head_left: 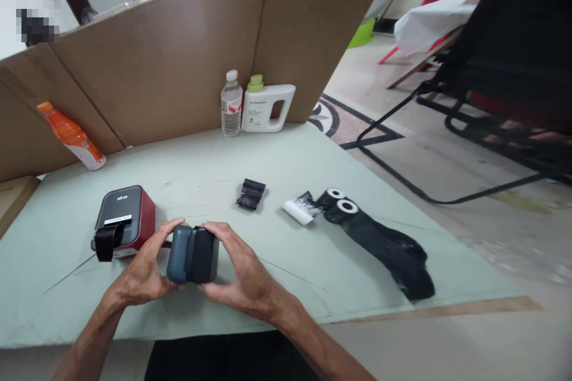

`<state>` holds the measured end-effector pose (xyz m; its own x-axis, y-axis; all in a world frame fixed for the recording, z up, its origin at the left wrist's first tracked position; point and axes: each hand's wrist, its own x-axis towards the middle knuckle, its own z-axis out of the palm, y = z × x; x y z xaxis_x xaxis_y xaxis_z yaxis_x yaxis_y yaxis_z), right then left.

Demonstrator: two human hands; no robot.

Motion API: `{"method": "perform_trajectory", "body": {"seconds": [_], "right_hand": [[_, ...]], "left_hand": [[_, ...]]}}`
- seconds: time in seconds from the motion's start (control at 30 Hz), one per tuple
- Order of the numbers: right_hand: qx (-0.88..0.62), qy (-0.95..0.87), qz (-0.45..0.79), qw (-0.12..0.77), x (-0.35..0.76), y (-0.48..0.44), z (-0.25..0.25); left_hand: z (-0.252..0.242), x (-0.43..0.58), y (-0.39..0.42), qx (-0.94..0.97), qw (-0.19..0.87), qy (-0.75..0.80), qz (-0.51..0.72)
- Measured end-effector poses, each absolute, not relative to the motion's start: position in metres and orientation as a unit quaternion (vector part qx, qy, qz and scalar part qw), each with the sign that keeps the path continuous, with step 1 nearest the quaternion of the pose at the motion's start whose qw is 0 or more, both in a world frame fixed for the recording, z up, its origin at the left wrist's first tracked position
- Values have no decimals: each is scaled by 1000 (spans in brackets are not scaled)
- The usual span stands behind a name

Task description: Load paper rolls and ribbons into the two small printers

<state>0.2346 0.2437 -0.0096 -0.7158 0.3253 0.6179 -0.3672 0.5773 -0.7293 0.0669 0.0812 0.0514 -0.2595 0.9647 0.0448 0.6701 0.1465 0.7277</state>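
Note:
Between my two hands is a small boxy device (193,255), dark blue on one half and black on the other, with rounded edges and a groove down the middle. My left hand (145,271) grips its blue side, thumb below and fingers on top. On the black side, my right hand (243,271) holds it the same way. Just beyond my left hand stands a red and dark grey label printer (123,214), a dark strip (107,243) curling from its front. Farther off lie a crumpled black strip (251,194) and a white roll (301,209) with black streaks.
A long black sock-like cloth piece (379,244) with two white rings lies at right. Along the cardboard wall (170,59) stand a water bottle (231,106) and white jug (268,110); an orange bottle (74,137) leans there. A black folding chair (527,53) stands beyond the table.

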Motion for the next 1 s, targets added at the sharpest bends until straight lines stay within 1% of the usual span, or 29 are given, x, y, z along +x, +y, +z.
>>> {"method": "perform_trajectory", "body": {"seconds": [0.27, 0.5, 0.67, 1.0], "right_hand": [[-2, -806, 480, 348, 234, 246, -16], [0, -803, 494, 333, 232, 249, -21], [8, -804, 486, 342, 230, 250, -21], [6, -812, 465, 352, 230, 256, -19]], "left_hand": [[38, 61, 78, 561, 233, 723, 330], [42, 59, 79, 562, 252, 707, 347], [48, 64, 86, 572, 234, 694, 369], [53, 69, 91, 582, 219, 692, 367]]}}
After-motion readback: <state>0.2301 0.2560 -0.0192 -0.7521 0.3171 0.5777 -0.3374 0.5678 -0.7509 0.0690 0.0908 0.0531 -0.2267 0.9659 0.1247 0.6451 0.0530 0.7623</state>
